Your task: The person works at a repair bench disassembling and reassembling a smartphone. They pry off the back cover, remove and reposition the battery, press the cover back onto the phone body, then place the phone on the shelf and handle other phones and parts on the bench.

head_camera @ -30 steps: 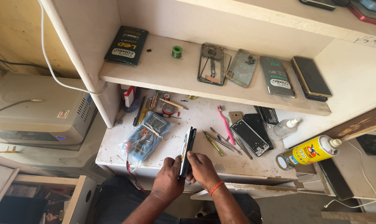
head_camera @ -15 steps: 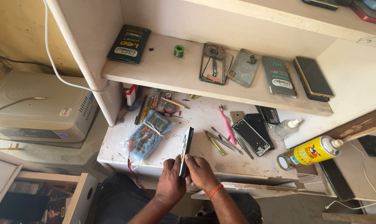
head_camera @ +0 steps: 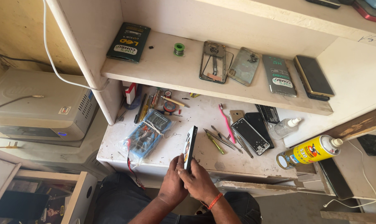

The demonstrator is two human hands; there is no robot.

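A scuffed white workbench (head_camera: 246, 164) stands under a pale wall shelf (head_camera: 163, 70); warm light falls across, perhaps daylight.

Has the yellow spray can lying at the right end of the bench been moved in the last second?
No. The yellow spray can lies just below the clear squeeze bottle, nozzle pointing right, as before; only the head camera shifted slightly.
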